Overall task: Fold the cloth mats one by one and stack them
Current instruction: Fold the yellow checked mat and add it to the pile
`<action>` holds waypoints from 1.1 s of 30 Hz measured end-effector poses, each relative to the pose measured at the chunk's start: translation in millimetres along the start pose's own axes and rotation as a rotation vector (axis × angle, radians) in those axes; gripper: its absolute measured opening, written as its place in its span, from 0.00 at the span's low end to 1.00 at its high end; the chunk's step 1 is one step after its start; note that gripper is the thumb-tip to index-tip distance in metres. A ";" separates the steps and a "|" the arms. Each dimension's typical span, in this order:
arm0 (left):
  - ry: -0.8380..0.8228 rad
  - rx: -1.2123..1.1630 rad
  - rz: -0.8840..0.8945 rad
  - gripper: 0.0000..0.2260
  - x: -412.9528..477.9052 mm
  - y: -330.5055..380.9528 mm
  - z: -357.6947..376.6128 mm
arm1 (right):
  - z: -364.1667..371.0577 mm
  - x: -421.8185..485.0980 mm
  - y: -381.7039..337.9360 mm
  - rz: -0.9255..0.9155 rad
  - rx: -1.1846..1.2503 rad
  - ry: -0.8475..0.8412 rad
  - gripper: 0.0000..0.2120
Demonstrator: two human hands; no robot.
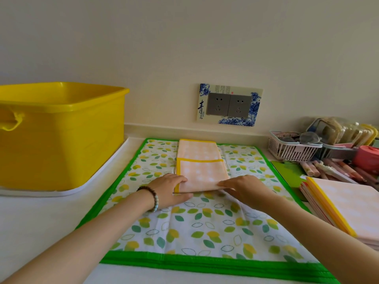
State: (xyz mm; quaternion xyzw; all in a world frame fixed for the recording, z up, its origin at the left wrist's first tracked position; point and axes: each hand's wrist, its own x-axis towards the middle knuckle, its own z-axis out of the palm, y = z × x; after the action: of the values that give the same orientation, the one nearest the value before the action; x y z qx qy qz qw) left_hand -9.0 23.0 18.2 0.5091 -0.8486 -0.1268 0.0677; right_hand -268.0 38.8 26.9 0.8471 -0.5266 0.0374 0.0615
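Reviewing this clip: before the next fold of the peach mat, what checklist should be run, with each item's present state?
1. Left hand grips the near left corner of the peach mat: ok.
2. Right hand on the near right corner, pinching or only pressing: cannot tell.
3. Peach mat lies flat on the leaf-print mat, side edges roughly aligned: ok.
4. Nothing rests on the peach mat beyond the fingers: ok.
5. Stack of folded mats at right has a flat top to receive it: ok.

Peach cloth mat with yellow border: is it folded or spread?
Folded: the peach cloth mat with yellow border lies as a narrow strip, one bordered layer overlapping another.
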 end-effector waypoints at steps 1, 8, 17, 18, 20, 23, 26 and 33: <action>0.001 0.003 0.006 0.28 -1.1 0.4 -0.3 | -0.3 -1.2 0.4 0.002 0.009 0.015 0.17; 0.047 0.011 0.148 0.23 -20.6 -5.0 -1.0 | -6.5 -39.3 -4.0 -0.059 0.107 0.101 0.15; -0.016 0.142 0.269 0.42 -46.7 3.7 2.3 | -21.1 -103.8 -38.3 -0.304 0.216 0.301 0.14; -0.024 0.139 0.276 0.44 -48.6 3.5 3.8 | -20.0 -105.0 -38.3 -0.305 0.203 0.321 0.15; -0.038 0.121 0.289 0.45 -51.8 3.3 6.1 | -18.7 -103.6 -33.3 -0.268 0.173 0.315 0.19; -0.066 0.131 0.301 0.44 -58.1 6.9 7.2 | -19.9 -96.5 -29.2 -0.170 0.178 0.150 0.27; -0.099 0.188 0.304 0.45 -65.8 14.7 6.4 | -20.3 -87.9 -28.0 -0.072 0.263 -0.055 0.36; -0.009 0.130 0.301 0.30 -65.6 6.8 14.6 | -7.3 -75.2 -21.6 -0.056 0.260 -0.058 0.23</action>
State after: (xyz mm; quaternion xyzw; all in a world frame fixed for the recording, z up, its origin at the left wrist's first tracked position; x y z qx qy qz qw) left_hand 12.7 85.9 7.1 0.3788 -0.9221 -0.0625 0.0489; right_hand -281.9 116.0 23.1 0.8629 -0.4951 0.0794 -0.0631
